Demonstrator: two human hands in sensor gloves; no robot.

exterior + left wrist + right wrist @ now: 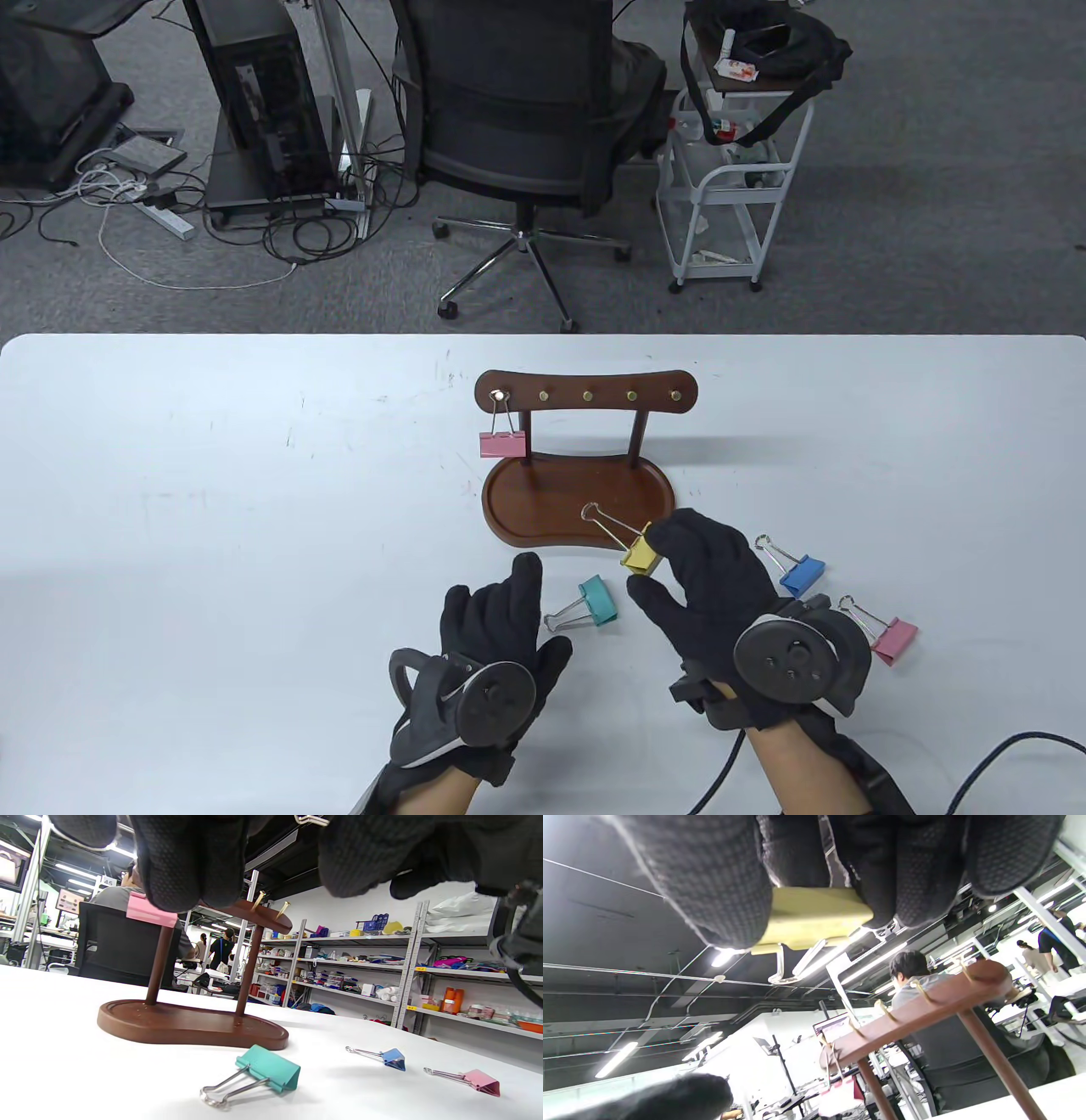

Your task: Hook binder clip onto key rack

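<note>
The right hand [708,577] pinches a yellow metal binder clip [642,553], wire loop aimed up-left toward the brown wooden key rack [585,396] beyond; the left hand [492,628] rests spread, holding nothing.

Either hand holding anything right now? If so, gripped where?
The right hand pinches the yellow binder clip by its body, wire handles pointing toward the key rack. The left hand holds nothing.

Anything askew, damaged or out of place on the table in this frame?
Nothing stands out. One pink clip hangs from the rack's leftmost hook, the right hand holds a yellow clip, and teal, blue and pink clips lie loose nearby.
</note>
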